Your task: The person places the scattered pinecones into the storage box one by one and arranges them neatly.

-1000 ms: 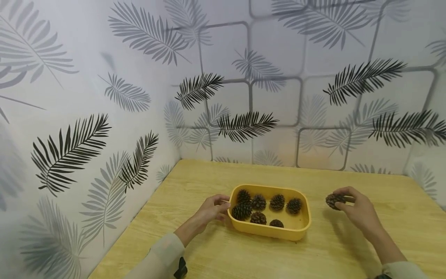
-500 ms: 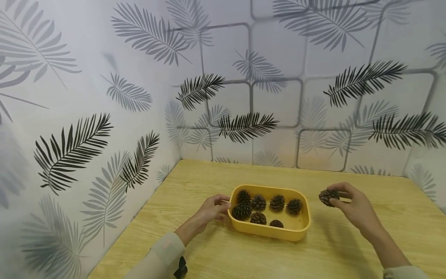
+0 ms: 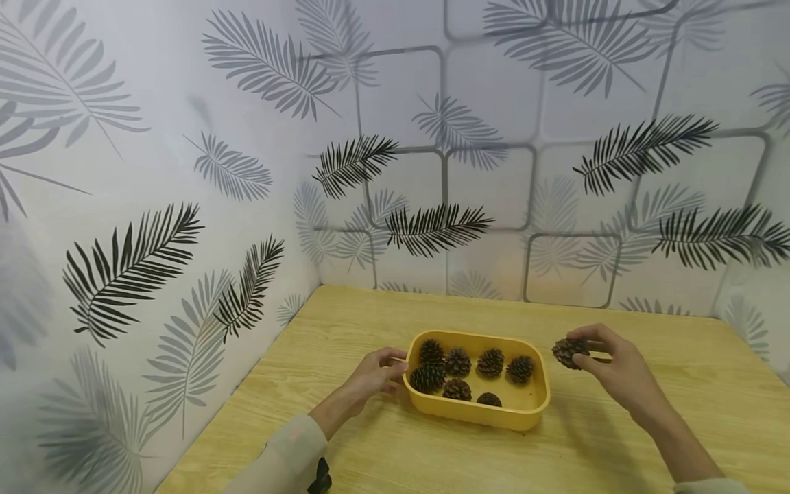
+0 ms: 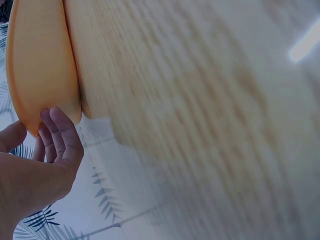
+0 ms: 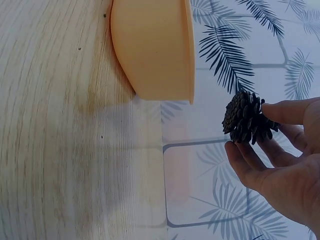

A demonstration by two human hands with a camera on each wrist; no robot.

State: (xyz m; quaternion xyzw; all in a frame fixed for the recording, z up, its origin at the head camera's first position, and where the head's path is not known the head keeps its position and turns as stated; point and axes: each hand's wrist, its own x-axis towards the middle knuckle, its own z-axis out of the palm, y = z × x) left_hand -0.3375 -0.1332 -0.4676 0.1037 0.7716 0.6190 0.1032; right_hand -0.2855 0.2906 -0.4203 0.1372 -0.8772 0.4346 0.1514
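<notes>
A brown pine cone (image 3: 570,353) is pinched between the thumb and fingers of my right hand (image 3: 623,374), raised above the table just right of the container. In the right wrist view, the pine cone (image 5: 246,117) shows its scales beside the thumb. My left hand (image 3: 370,377) touches the left end of a yellow oblong container (image 3: 475,413). Seen from the left wrist, that hand's fingers (image 4: 62,132) lie against the outer wall, with the thumb by the rim. Several pine cones (image 3: 458,361) lie inside the container, mostly toward its left and back.
The container stands on a yellow wood-grain table (image 3: 364,315). Behind and to the left rise walls (image 3: 487,192) with a feather-like leaf pattern. A small dark object (image 3: 319,475) shows near the left sleeve.
My right hand has moved left toward the container with the pine cone in its grip. My left hand and the container have kept their place.
</notes>
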